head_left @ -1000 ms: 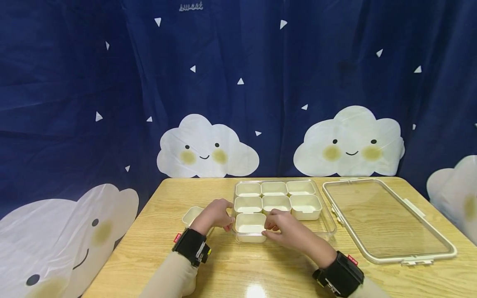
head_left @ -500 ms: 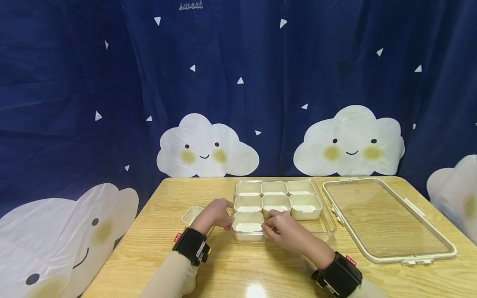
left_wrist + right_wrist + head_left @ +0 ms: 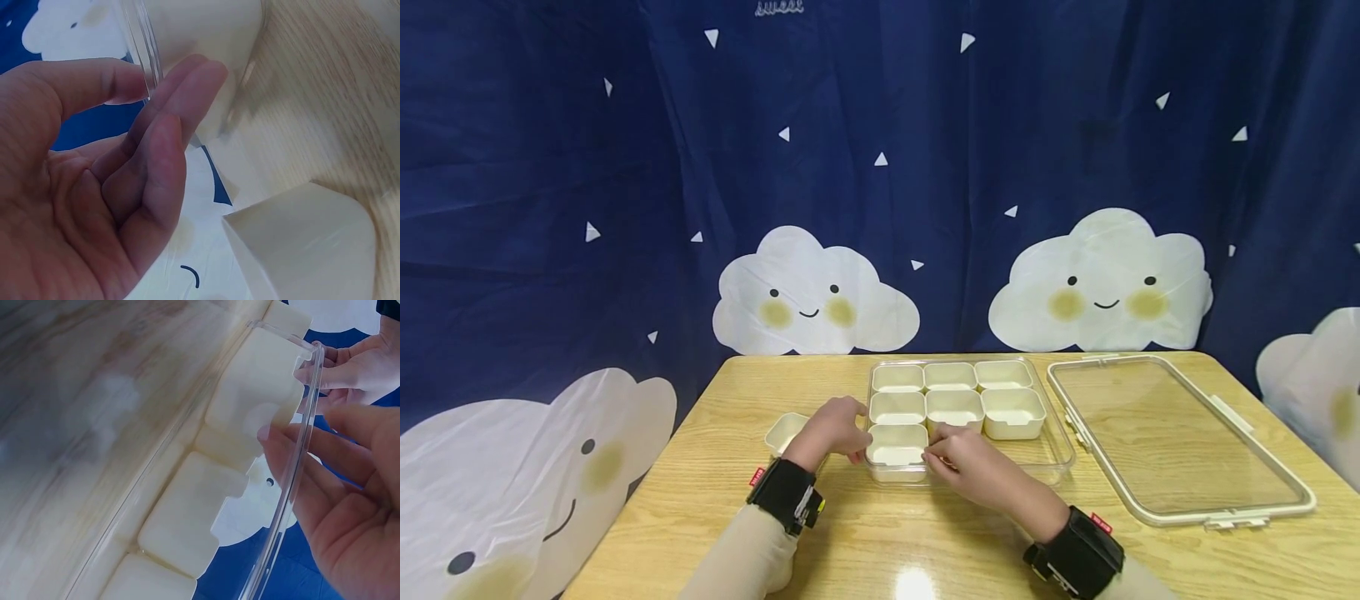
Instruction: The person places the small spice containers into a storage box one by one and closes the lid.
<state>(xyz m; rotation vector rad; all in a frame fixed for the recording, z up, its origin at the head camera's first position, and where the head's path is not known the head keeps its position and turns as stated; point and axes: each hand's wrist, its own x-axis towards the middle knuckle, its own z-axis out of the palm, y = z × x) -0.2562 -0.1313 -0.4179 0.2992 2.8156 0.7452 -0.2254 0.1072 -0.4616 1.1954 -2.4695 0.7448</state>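
Right now the wooden table (image 3: 865, 542) carries a clear lid (image 3: 1172, 437) lying flat toward its right edge and, at the middle near the far edge, a clear tray (image 3: 1052, 454) with seven cream cups in it. Both hands meet at the tray's near-left corner, where the left hand (image 3: 833, 428) pinches the tray's left rim with curled fingers while the right hand (image 3: 973, 467) grips the front cup (image 3: 895, 450) at its right side. One loose cup (image 3: 784, 432) sits just left of the left hand.
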